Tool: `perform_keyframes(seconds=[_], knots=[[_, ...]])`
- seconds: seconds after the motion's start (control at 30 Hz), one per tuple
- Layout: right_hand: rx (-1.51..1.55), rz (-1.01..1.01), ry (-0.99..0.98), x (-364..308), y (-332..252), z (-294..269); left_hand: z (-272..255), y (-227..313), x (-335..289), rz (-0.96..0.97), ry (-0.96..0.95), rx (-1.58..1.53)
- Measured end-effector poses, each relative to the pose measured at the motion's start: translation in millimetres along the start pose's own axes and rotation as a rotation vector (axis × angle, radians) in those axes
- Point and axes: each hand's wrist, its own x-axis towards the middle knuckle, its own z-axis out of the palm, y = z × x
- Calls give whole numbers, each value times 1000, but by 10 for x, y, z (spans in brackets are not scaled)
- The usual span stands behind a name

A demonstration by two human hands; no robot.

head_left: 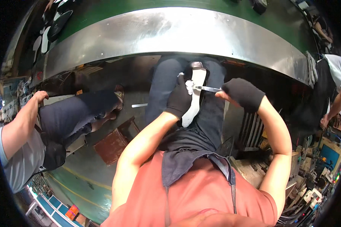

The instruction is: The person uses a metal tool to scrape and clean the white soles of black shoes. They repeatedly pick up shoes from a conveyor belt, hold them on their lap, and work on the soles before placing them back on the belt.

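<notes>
A long shoe-shaped piece [195, 101] with a white sole-like face lies lengthwise between my thighs. Its far end is dark and shiny. My left hand [180, 96], in a black glove, is closed around its left side. A crumpled white bit [190, 87] shows at the fingers of that hand; I cannot make out what it is. In my black-gloved right hand [241, 92] is a knife-like flat metal blade [210, 89]. It points left, with its tip at the white face beside my left fingers.
A metal-edged bench [170, 32] with a green top spans the far side. At left sits a co-worker [70, 113], near a brown wooden box [116, 142]. Another person [324, 89] is at right. Cluttered tools and machinery [310, 189] stand at lower right.
</notes>
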Motion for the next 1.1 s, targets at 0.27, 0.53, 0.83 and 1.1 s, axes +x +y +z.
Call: perform_keyframes(seconds=[0.27,0.53,0.83,1.1], knots=[[469,-203,369,-18,-501,732,51,-568,-430,388,-30,-355],[1089,371,-79,-384,-570,1639,300,-957,-843,-284,-158,-1102],[473,-63,106,-291,-1005,406,653,-1449,-592,-17,-178,-739],[374,126,162,-131,-554,989,163,-953,-1034,-110,-218,-787]])
